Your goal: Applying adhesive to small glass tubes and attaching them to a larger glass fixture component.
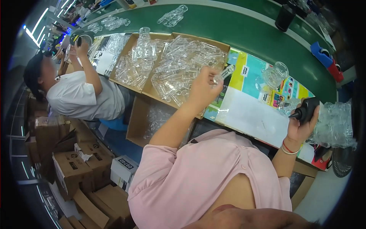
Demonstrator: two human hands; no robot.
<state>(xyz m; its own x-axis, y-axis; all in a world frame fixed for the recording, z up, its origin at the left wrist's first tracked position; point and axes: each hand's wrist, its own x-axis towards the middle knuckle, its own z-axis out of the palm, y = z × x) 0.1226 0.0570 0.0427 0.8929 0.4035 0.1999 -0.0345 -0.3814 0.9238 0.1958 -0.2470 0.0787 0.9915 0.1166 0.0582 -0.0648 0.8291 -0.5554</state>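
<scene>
My left hand (205,88) is closed on a small clear tube-shaped piece (228,71), held over the right edge of a carton full of clear parts (188,57). The fingers hide part of the piece. On the right, my right hand (299,131) grips a black squeeze bottle (308,110), its pointed nozzle turned to the left. Close to that nozzle is a clear rounded part (288,107). A larger clear assembly with a round opening (275,75) stands farther back on the colourful printed sheet (249,68).
A white board (248,114) lies in front of me. Clear pieces are stacked at the right (335,124). A second carton (124,63) adjoins the first; a black container (285,18) stands at the back. At left, a co-worker (82,91) sits near cardboard boxes (72,168).
</scene>
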